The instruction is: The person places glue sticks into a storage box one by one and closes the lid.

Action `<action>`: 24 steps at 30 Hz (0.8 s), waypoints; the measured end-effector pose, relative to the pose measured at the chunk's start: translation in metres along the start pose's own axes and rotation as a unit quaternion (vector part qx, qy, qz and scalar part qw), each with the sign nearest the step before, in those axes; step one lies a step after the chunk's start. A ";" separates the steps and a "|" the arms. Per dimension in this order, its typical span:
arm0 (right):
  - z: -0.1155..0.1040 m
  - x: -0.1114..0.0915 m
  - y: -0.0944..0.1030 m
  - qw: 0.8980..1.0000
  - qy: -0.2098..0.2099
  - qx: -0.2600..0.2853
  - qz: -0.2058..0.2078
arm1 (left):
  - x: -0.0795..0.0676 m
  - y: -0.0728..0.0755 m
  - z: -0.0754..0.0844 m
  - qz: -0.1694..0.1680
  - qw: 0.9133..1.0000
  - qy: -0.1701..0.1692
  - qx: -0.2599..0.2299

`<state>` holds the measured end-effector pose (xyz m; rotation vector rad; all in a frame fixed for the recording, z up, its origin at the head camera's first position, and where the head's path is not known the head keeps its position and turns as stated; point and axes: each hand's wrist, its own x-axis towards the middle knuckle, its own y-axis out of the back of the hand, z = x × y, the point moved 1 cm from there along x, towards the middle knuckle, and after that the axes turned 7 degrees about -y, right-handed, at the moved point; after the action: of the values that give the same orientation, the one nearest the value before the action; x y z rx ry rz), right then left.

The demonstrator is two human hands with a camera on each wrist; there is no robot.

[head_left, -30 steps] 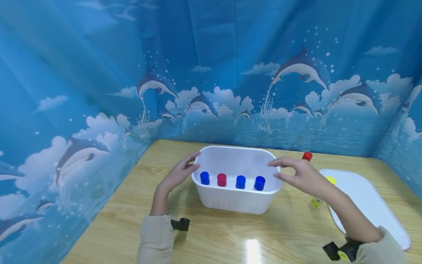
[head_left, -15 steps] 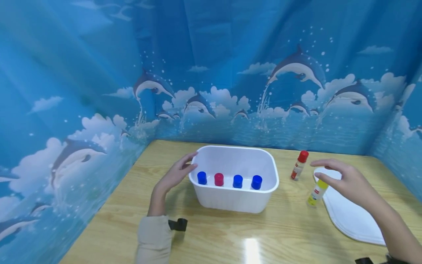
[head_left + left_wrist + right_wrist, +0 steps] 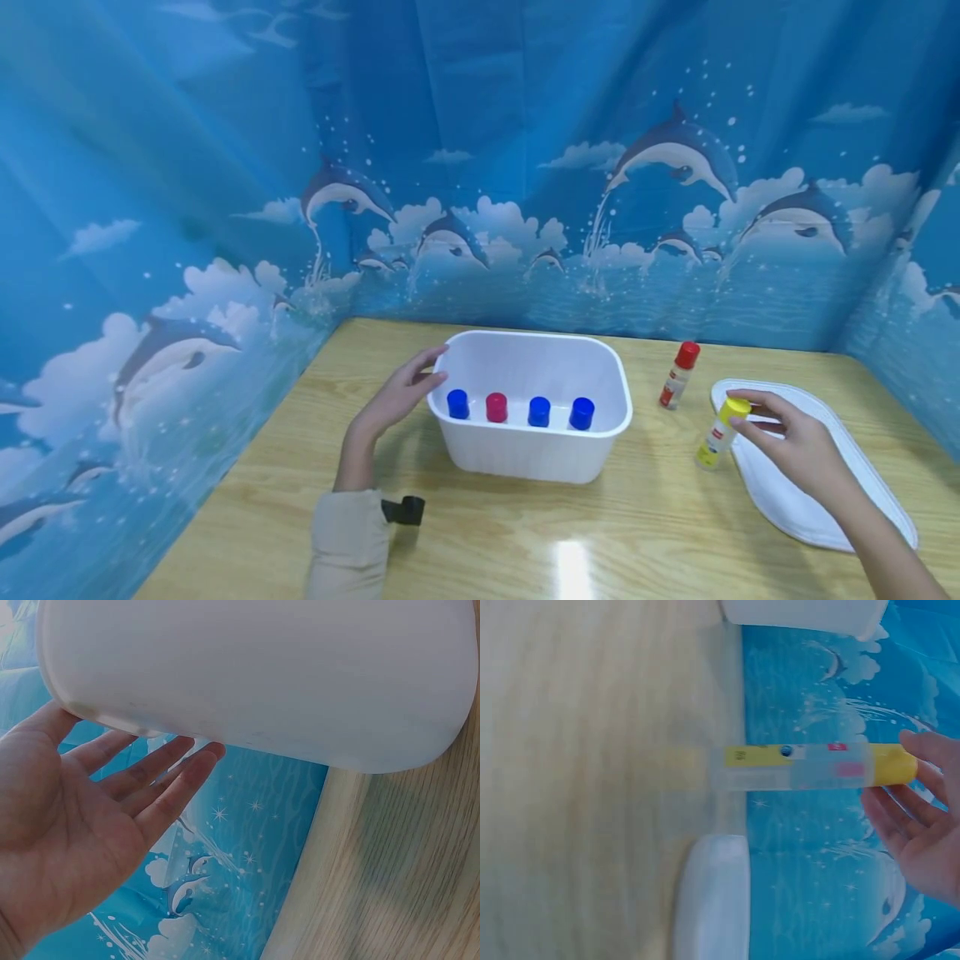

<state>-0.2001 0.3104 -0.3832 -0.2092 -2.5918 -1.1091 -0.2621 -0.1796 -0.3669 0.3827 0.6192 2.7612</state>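
Observation:
My left hand [image 3: 393, 398] touches the left rim of a white plastic bin [image 3: 525, 454]. In the left wrist view its fingers [image 3: 176, 795] are nearly straight against the bin's side. My right hand [image 3: 798, 446] pinches the yellow cap of a clear glue bottle [image 3: 717, 433] between thumb and fingers. The right wrist view shows the bottle [image 3: 799, 766] standing on the table, the hand around its cap. A red-capped glue bottle [image 3: 678, 377] stands farther back, between bin and lid. Inside the bin, blue caps [image 3: 538, 411] and a red cap [image 3: 496, 407] show in a row; the parts below are hidden by the front wall.
A white lid or tray [image 3: 802, 512] lies on the right of the wooden table [image 3: 465, 542], partly under my right arm. A blue curtain [image 3: 487, 125] printed with dolphins hangs behind the table and along both sides.
My right hand has left the bin's right rim, moved right, and taken hold of the yellow-capped glue bottle. My left hand stays at the bin's left rim. The view shifts slightly.

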 end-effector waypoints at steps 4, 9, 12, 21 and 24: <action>0.041 0.005 -0.018 0.999 -0.004 0.003 0.043 | 0.000 0.000 0.001 0.002 1.000 0.014 0.002; 0.073 0.010 -0.030 0.997 0.000 -0.017 0.075 | -0.001 0.000 0.001 0.002 1.000 0.010 0.001; 0.071 0.011 -0.030 0.997 0.000 -0.021 0.078 | -0.001 0.000 0.001 0.001 1.000 0.006 -0.002; -0.017 0.005 -0.009 0.998 0.023 0.030 0.054 | 0.000 -0.001 0.000 0.001 1.000 0.005 -0.006; -0.039 0.006 -0.003 0.998 0.030 0.021 0.051 | -0.001 -0.001 0.000 0.002 1.000 0.004 -0.007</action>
<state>-0.1974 0.2798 -0.3579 -0.2906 -2.5191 -1.0084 -0.2613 -0.1792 -0.3671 0.3700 0.6002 2.7699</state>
